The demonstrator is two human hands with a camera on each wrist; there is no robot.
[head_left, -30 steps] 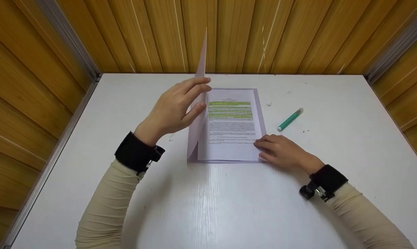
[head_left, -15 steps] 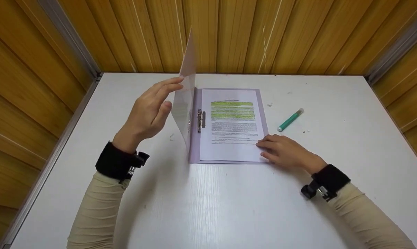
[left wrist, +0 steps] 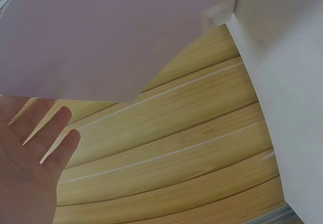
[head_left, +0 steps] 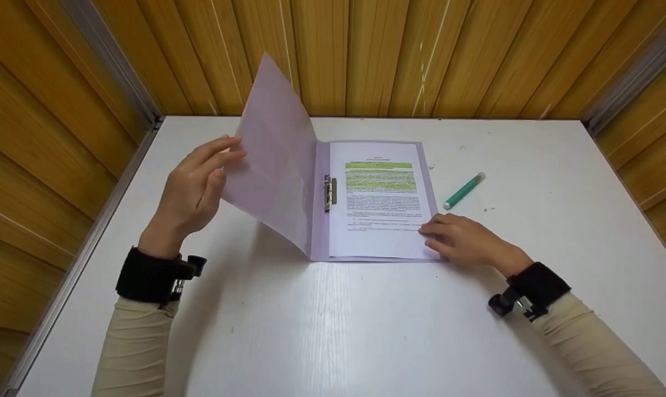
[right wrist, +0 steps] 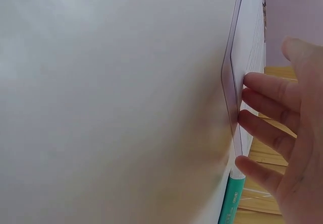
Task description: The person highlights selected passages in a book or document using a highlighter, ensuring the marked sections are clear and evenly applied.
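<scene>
A person's left hand (head_left: 192, 190), fingers straight, propped the lilac folder's cover (head_left: 275, 160) half open, not yet flat, while the right hand (head_left: 462, 240), fingers relaxed, pressed the highlighted page (head_left: 382, 201)

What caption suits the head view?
Left hand lifts the folder cover; right hand steadies the page.

Head cam sat high, looked forward and down across the whole white table (head_left: 333, 331) to the wood-panelled back wall (head_left: 366, 55); both forearms in frame. Left wrist cam sat close behind the left hand (left wrist: 30, 168), aimed up past the lifted folder cover (left wrist: 111, 37) at the wall panels. Right wrist cam was rolled sideways, skimming the tabletop, very near the right hand (right wrist: 287, 133) at the folder's edge. All three shared the purple folder (head_left: 321, 220).
</scene>
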